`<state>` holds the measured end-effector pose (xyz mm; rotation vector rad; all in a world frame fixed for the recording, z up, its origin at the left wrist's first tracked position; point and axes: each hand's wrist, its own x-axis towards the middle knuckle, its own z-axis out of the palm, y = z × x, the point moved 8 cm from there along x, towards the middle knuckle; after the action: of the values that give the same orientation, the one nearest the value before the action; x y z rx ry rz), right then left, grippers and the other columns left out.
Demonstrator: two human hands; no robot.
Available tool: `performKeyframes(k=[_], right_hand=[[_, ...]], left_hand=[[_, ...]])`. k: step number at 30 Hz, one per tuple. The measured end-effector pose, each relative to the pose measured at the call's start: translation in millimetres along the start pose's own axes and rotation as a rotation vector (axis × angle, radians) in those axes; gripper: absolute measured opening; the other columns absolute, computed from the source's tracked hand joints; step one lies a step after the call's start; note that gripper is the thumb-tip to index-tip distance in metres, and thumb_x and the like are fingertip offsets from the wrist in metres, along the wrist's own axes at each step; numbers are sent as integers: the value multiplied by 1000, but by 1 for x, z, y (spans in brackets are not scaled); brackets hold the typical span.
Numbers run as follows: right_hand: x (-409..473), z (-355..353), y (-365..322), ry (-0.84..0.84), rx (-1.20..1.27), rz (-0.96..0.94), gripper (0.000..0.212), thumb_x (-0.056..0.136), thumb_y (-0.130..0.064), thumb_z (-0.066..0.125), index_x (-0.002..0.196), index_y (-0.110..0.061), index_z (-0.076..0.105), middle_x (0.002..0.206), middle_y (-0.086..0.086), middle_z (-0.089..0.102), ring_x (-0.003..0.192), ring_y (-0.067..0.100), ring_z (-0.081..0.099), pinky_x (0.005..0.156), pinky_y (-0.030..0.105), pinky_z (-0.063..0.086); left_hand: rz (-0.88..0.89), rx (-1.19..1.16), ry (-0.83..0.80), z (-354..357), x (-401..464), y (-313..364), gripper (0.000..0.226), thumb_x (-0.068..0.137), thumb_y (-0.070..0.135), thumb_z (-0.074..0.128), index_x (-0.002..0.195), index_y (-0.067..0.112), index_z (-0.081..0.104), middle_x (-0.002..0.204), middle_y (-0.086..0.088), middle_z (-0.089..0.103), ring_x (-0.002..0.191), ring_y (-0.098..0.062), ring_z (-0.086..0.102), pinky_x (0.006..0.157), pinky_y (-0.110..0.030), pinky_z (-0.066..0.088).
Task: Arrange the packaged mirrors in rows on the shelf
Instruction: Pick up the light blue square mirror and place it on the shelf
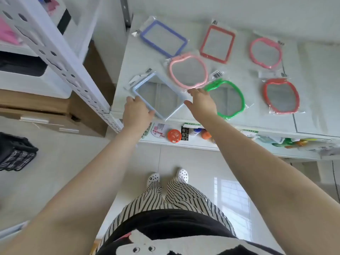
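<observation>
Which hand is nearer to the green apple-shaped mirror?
The right hand. It lies just left of the green apple-shaped mirror, almost touching its frame. The left hand is farther left, gripping the light blue square mirror.

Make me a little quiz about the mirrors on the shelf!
1. How many packaged mirrors lie on the shelf?
2. True or false: the left hand is on the green mirror.
3. Which mirror sits between the two hands: A) light blue square mirror, B) red square mirror, C) purple square mirror?

Key: 1. Seven. 2. False; the right hand is beside it. 3. A.
</observation>
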<state>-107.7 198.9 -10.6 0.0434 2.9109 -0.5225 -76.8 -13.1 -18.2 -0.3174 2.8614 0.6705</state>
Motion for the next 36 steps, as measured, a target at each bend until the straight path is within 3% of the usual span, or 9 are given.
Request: performKeyframes(k=[5, 9, 15, 18, 22, 25, 28, 33, 36], right_hand=[[24, 20, 7, -44, 20, 79, 43, 93, -29, 56, 133, -12, 52, 131, 10, 54, 123, 31, 47, 90, 41, 45], [33, 30, 10, -72, 80, 120, 41, 88, -25, 65, 124, -9, 58, 124, 15, 54, 116, 34, 51, 91, 39, 45], [35, 39, 10, -131, 172, 198, 39, 83, -22, 70, 118, -10, 56, 117, 14, 63, 108, 34, 57, 85, 36, 45], [33, 41, 7, -159, 244, 239, 36, 82, -23, 70, 114, -10, 58, 113, 11, 65, 102, 32, 60, 79, 33, 45], [29, 33, -8, -132, 426, 268, 31, 83, -28, 68, 109, -12, 62, 95, 2, 62, 78, 24, 55, 69, 30, 39], [26, 22, -13, -94, 702, 318, 22, 86, -20, 65, 101, -4, 65, 69, 2, 59, 57, 18, 57, 58, 28, 46], [16, 2, -5, -5, 918, 371, 14, 86, -7, 64, 96, 2, 67, 64, 6, 59, 38, 4, 55, 46, 17, 49], [-15, -36, 42, 195, 1096, 505, 6, 84, -6, 68, 82, -3, 64, 65, 7, 60, 42, 10, 56, 51, 18, 53], [-42, -55, 80, 294, 1136, 581, 14, 85, -7, 68, 73, -8, 61, 64, 8, 60, 43, 11, 56, 53, 20, 54]], left_hand=[[-165, -172, -59, 16, 17, -10, 51, 85, 36, 66, 115, -2, 52, 126, -19, 43, 102, -36, 57, 85, -36, 44], [-213, -361, -60, 23, 25, -3, 59, 81, 24, 71, 126, -3, 44, 129, -19, 44, 108, -33, 54, 86, -31, 42], [-278, -651, -211, 39, 22, 2, 79, 87, 3, 58, 147, 20, 10, 119, -17, 55, 98, -32, 61, 78, -38, 55], [-301, -771, -219, 33, 24, -7, 85, 84, 0, 63, 147, 29, 14, 119, -14, 56, 86, -24, 62, 64, -31, 55], [-307, -914, -215, 10, 31, -19, 87, 81, -4, 66, 149, 26, 21, 117, -14, 59, 95, -26, 64, 72, -36, 58], [-259, -1037, -228, -10, 33, -14, 83, 84, -6, 63, 151, 23, 21, 108, -15, 59, 95, -24, 63, 73, -30, 57], [-189, -1111, -216, -24, 32, 5, 77, 85, 0, 65, 149, 18, 26, 99, -9, 60, 92, -19, 64, 68, -21, 57], [-27, -1163, -324, -21, 20, 71, 58, 90, 6, 61, 141, 17, 37, 98, -5, 55, 83, -13, 60, 74, -24, 58], [46, -1155, -477, -6, 6, 116, 62, 89, -3, 57, 142, 22, 37, 99, -3, 56, 80, -13, 60, 74, -28, 60]])
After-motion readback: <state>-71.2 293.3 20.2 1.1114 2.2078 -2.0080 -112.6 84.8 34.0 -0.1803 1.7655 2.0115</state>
